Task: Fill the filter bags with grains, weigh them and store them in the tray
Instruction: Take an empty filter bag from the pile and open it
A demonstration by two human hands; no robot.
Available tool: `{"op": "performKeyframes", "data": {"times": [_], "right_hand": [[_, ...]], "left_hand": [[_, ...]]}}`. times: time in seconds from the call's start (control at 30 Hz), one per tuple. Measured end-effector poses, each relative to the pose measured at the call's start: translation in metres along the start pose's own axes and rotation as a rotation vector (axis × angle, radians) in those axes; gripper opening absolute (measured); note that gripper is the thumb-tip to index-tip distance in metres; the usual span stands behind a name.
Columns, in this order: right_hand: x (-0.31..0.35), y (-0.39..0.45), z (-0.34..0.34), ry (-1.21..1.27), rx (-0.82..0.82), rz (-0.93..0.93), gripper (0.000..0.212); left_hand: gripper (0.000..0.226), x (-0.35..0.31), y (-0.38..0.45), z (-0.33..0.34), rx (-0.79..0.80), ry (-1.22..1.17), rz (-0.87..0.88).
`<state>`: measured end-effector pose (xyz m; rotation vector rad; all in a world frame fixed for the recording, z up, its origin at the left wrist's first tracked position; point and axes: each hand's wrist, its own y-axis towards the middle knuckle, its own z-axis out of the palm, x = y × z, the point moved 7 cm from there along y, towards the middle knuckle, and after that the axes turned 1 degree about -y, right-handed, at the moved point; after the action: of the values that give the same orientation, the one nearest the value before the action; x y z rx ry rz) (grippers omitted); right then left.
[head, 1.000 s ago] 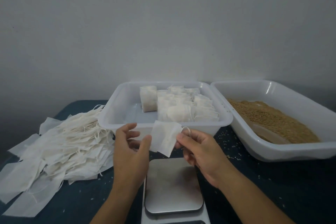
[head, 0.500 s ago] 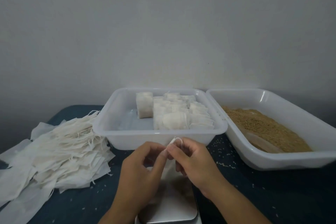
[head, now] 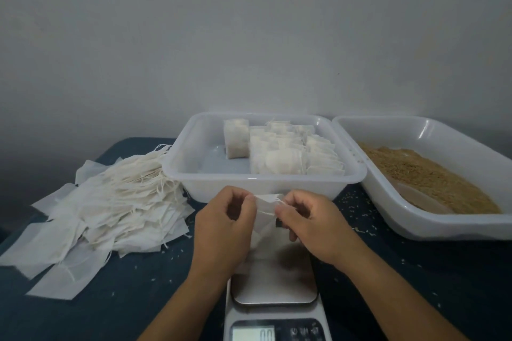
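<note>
With left hand point(head: 221, 225) and right hand point(head: 310, 219) each pinching a top edge of the empty filter bag point(head: 264, 213) stretched between the fingertips, pull its mouth apart gently

Readable characters are found only on the display point(head: 253, 333) of the scale point(head: 274, 321), at the bottom edge of the head view, where the digits "00" are shown at the right of the pale screen. The display is cut by the frame edge. Small button symbols point(head: 304, 331) are seen beside it, but they cannot be made out.
</note>
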<state>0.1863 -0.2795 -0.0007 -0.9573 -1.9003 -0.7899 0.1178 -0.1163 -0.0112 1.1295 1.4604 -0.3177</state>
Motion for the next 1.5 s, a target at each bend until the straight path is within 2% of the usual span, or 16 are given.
{"op": "performKeyframes", "data": {"times": [0.13, 0.2, 0.27, 0.33, 0.37, 0.5, 0.7, 0.77, 0.87, 0.9, 1.07, 1.2, 1.33, 1.4, 1.5], "right_hand": [[0.002, -0.003, -0.001, -0.176, -0.012, 0.001, 0.025], [0.019, -0.008, -0.01, -0.327, -0.18, -0.211, 0.02], [0.042, -0.019, -0.016, -0.395, -0.304, -0.529, 0.017], [0.052, -0.027, -0.01, -0.463, -0.269, -0.739, 0.017], [0.052, -0.029, -0.005, -0.519, -0.225, -0.778, 0.018], [0.041, -0.021, 0.007, -0.714, -0.109, -0.661, 0.029], [0.043, -0.015, 0.006, -0.619, 0.0, -0.585, 0.012], [0.041, -0.014, 0.0, -0.507, 0.024, -0.513, 0.015], [0.038, -0.012, -0.009, -0.361, 0.059, -0.427, 0.008], [0.037, -0.012, -0.012, -0.308, 0.065, -0.395, 0.007], [0.039, -0.016, -0.022, -0.059, 0.184, -0.301, 0.01], [0.045, -0.019, -0.032, 0.059, 0.268, -0.302, 0.016], [0.039, -0.02, -0.043, -0.009, 0.271, -0.247, 0.012], [0.035, -0.021, -0.044, -0.036, 0.3, -0.229, 0.017], [0.035, -0.023, -0.043, -0.208, 0.305, -0.258, 0.023]], "left_hand": [[0.01, -0.009, -0.001, -0.002, -0.023, 0.16, 0.128], [0.011, -0.013, -0.002, -0.003, -0.031, 0.234, 0.182], [0.018, -0.017, -0.001, -0.006, -0.044, 0.277, 0.218], [0.023, -0.02, 0.0, -0.008, -0.051, 0.302, 0.239], [0.021, -0.02, 0.0, -0.009, -0.05, 0.307, 0.245], [0.013, -0.021, -0.002, -0.008, -0.035, 0.267, 0.248], [0.016, -0.025, -0.003, -0.003, 0.111, -0.043, 0.168], [0.03, -0.026, -0.004, -0.001, 0.246, -0.115, 0.151], [0.065, -0.024, -0.009, 0.013, 0.555, -0.176, 0.062], [0.068, -0.023, -0.01, 0.019, 0.632, -0.191, 0.017], [0.041, -0.033, -0.005, 0.034, 0.83, -0.296, -0.146], [0.04, -0.052, 0.002, 0.044, 0.964, -0.322, -0.149], [0.052, -0.05, 0.006, 0.059, 1.003, -0.364, -0.208], [0.049, -0.047, 0.001, 0.064, 1.041, -0.429, -0.224], [0.044, -0.041, -0.007, 0.065, 1.073, -0.458, -0.237]]}}
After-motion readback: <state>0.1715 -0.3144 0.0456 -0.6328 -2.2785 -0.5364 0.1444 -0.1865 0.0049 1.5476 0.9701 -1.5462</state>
